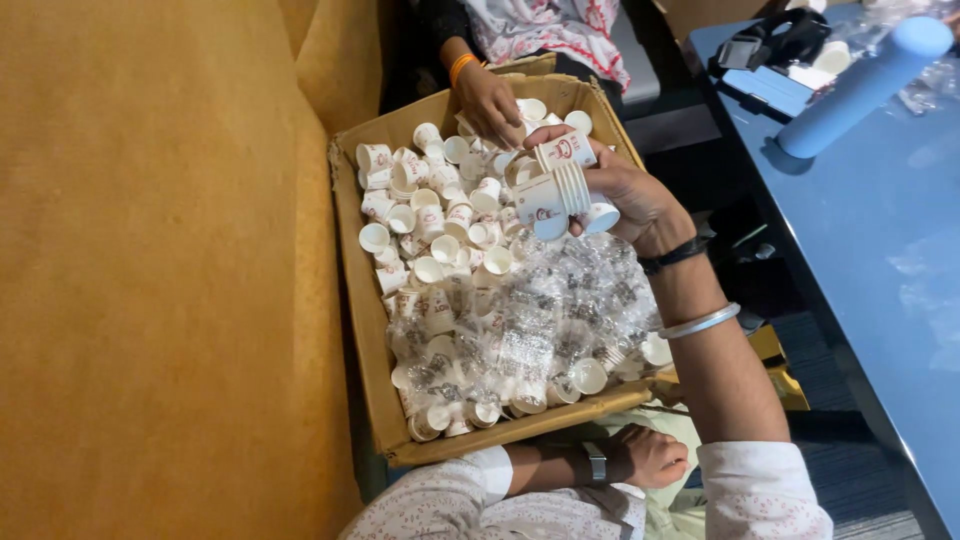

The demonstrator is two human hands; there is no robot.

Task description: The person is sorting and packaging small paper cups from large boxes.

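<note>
An open cardboard box (pixel 350 262) holds several small white paper cups (pixel 430 222) with red prints, lying loose. Crumpled clear plastic wrap (pixel 548 322) covers its near right part. My right hand (pixel 642 205) is over the box's right side, shut on a nested stack of paper cups (pixel 556 188) held sideways. My left hand (pixel 652 456), with a wristwatch, rests curled just below the box's near edge with nothing seen in it. Another person's hand (pixel 490 100) with an orange bangle reaches into the far end of the box.
A mustard-yellow upholstered surface (pixel 150 270) fills the left. On the right is a blue table (pixel 880 260) with a light-blue cylinder (pixel 865 85), a black strapped device (pixel 772 45) and clear plastic. Dark floor lies between box and table.
</note>
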